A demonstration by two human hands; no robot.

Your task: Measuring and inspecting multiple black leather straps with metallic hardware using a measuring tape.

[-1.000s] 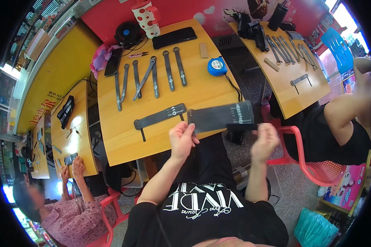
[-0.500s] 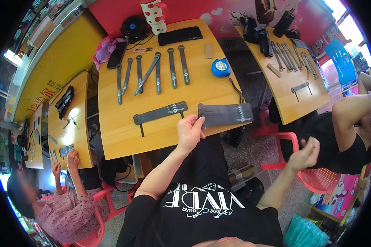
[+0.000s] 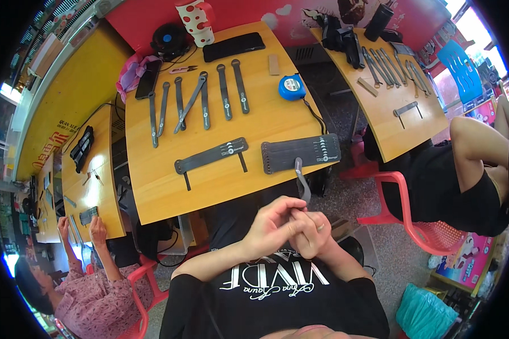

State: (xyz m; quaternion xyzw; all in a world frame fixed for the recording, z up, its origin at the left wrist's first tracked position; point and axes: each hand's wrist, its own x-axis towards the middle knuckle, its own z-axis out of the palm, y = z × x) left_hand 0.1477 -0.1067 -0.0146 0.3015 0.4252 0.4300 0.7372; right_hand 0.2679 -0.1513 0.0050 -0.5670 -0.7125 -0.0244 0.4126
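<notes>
In front of my chest my left hand [image 3: 273,229] and my right hand [image 3: 313,234] meet, fingers closed and overlapping. From their fingertips a single dark grey strap [image 3: 303,179] with a rounded end reaches up toward the table edge, bending a little. What the fingers cover of it is hidden. Just beyond lies an overlapped row of like straps [image 3: 291,153], with pale print at its right side, at the table's front right corner. To its left sits another neat bundle of straps [image 3: 212,156], with two thin dark strips underneath it.
Several loose straps [image 3: 205,104] lie across the wooden table [image 3: 169,195], two of them crossed. A blue tape measure [image 3: 292,87], small snips [image 3: 184,70], a phone [image 3: 148,80] and a black pouch [image 3: 234,46] lie farther back. People sit at tables on both sides.
My left hand has left the bundle at the front right and come back toward my chest. My right hand has swung in from the right to meet it. A strap now shows at the fingertips.
</notes>
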